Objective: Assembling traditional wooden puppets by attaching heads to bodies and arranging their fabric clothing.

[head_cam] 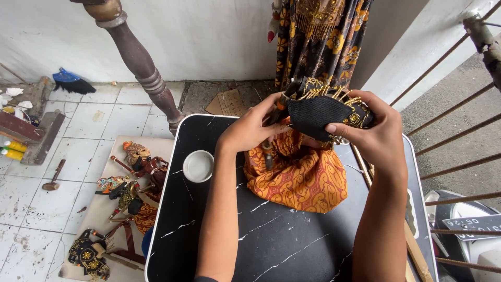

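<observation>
**Puppet held over the black table**

The puppet (308,151), a rod figure in an orange patterned skirt with a black, gold-beaded top, sits above the far middle of the black marbled table (282,245). Its long axis runs roughly from the skirt hem, which lies spread on the table top toward the person, up and away to the beaded black part at the far edge. The right hand (376,130) is closed around that black beaded part, thumb pressed on the cloth. The left hand (253,128) grips the puppet's side, fingers curled near a dark rod.

The puppet's head and face are hidden behind the hands and black cloth, and the rod is mostly buried in the skirt. A small white bowl (198,166) stands on the table, left of the skirt. Off the table's left edge, more puppets (130,183) lie on a mat, the nearest one cut off by the frame. Beyond the table's far edge hangs dark flowered cloth (321,36), its top out of view.
</observation>
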